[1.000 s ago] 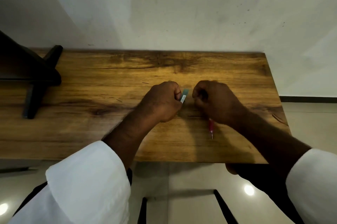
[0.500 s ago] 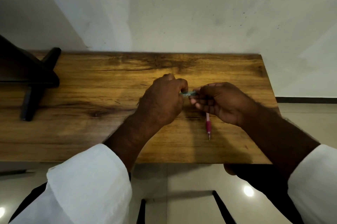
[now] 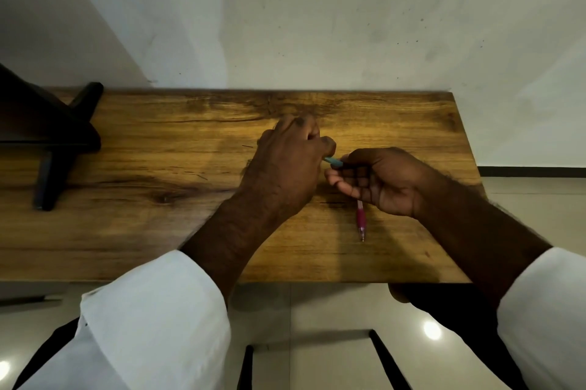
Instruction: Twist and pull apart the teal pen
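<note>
Far left, a black stand [image 3: 47, 148] is sitting on the wooden table [image 3: 158, 231], untouched. My left hand [image 3: 285, 167] is hovering over the table middle, fingers curled, pinching one end of a small teal piece [image 3: 333, 162], looks like a pen cap but too small to be sure. My right hand [image 3: 380, 182] is gripping the other end of that teal piece with curled fingers, so both hands are meeting on it just above the tabletop. A pink pen [image 3: 361, 220] is sticking out below my right palm, tip toward me; whether it is lying on the wood or being held, I cannot tell. Judging progress: teal piece is off the pen, not yet fitted back
</note>
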